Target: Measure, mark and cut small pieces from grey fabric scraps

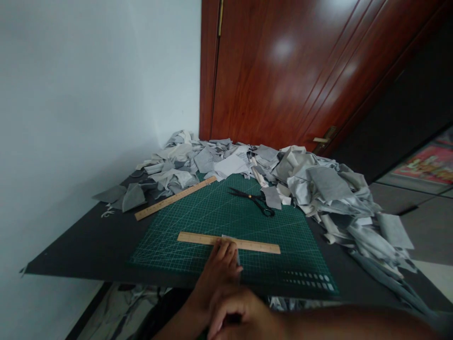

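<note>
Resting on the wooden ruler (255, 245) without closing round it, the left grip (222, 264) likely has a light, stiff, slide-prone strip beneath its fingertips, best held at either side of them, while the curled right grip's (249, 307) contents I cannot tell.

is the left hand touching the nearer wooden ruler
Touching: the head view shows the left hand with its fingers laid over the nearer wooden ruler, no gap visible.

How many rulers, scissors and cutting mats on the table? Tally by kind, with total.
Wooden rulers: 2
Black scissors: 1 pair
Green cutting mat: 1
Total: 4
</note>
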The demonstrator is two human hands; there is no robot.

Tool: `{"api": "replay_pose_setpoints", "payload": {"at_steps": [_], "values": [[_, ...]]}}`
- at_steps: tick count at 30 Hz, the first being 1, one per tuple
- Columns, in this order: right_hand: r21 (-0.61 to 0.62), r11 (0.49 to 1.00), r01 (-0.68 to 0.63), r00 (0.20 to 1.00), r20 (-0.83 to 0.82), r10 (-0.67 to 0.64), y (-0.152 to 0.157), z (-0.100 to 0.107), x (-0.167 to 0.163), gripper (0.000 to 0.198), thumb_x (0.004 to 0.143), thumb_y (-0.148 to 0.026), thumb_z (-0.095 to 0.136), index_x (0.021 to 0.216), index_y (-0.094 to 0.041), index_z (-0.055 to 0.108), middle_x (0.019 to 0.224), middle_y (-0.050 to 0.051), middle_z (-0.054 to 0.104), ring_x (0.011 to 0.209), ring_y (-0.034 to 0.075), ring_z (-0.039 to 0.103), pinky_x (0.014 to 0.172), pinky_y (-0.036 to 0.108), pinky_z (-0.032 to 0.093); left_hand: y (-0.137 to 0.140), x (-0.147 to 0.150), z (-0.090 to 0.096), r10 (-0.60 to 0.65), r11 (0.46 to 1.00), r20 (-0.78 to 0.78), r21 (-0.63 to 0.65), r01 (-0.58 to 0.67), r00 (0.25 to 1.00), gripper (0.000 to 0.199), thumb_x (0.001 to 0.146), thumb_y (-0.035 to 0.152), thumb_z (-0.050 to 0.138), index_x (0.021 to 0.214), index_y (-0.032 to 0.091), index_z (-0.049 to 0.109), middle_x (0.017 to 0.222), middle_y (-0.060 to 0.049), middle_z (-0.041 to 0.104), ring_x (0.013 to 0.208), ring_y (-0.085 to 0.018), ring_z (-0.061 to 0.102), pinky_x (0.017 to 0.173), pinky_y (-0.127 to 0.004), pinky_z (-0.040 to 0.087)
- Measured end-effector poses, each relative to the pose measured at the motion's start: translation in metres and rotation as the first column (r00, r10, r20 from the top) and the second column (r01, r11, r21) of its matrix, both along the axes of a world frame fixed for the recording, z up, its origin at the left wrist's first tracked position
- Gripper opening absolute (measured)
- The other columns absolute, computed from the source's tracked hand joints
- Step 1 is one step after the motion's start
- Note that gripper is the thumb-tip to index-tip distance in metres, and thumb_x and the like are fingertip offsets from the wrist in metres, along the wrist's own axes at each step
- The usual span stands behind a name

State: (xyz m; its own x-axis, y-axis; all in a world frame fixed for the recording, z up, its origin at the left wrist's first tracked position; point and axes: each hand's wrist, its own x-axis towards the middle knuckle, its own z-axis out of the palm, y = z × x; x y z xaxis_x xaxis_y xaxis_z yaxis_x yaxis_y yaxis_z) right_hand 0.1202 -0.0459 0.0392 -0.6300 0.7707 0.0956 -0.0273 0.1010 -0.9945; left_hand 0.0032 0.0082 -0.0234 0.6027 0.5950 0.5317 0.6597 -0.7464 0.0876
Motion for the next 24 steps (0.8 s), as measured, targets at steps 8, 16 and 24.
{"api": "replay_pose_setpoints", "payload": {"at_steps": [8,16,24], "values": [[0.458,0.867,0.195,0.804,0.432,-0.409,0.122,0.016,0.043,0.011,0.092,-0.013,0.067,0.089,-0.018,0.076,0.088,0.004,0.071,0.084,0.017,0.066,0.080,0.030,0.051,-0.006,0.000,0.026,-0.004,0.991,-0.015,-0.133,0.002,1.000,0.034,0.099,0.025,0.055,0.126,0.008,0.066,0.133,-0.016,0.065,0.134,-0.034,0.052,0.118,-0.054,0.040],[0.504,0.863,0.040,0.797,0.505,-0.333,0.131,-0.001,0.049,0.016,0.092,-0.009,0.063,0.089,-0.020,0.075,0.087,0.003,0.068,0.083,0.016,0.064,0.079,0.028,0.051,-0.005,0.002,0.024,-0.008,0.992,-0.011,-0.129,0.007,1.000,0.035,0.100,0.026,0.052,0.128,0.009,0.064,0.131,-0.016,0.066,0.135,-0.033,0.051,0.118,-0.054,0.038],[0.552,0.829,-0.086,0.782,0.553,-0.287,0.138,0.006,0.049,0.019,0.093,-0.007,0.060,0.091,-0.018,0.076,0.089,0.005,0.070,0.087,0.018,0.066,0.083,0.029,0.052,-0.005,0.001,0.030,-0.018,0.990,-0.014,-0.140,0.016,1.000,0.035,0.099,0.024,0.053,0.127,0.006,0.065,0.133,-0.018,0.064,0.139,-0.034,0.047,0.119,-0.052,0.037]]}}
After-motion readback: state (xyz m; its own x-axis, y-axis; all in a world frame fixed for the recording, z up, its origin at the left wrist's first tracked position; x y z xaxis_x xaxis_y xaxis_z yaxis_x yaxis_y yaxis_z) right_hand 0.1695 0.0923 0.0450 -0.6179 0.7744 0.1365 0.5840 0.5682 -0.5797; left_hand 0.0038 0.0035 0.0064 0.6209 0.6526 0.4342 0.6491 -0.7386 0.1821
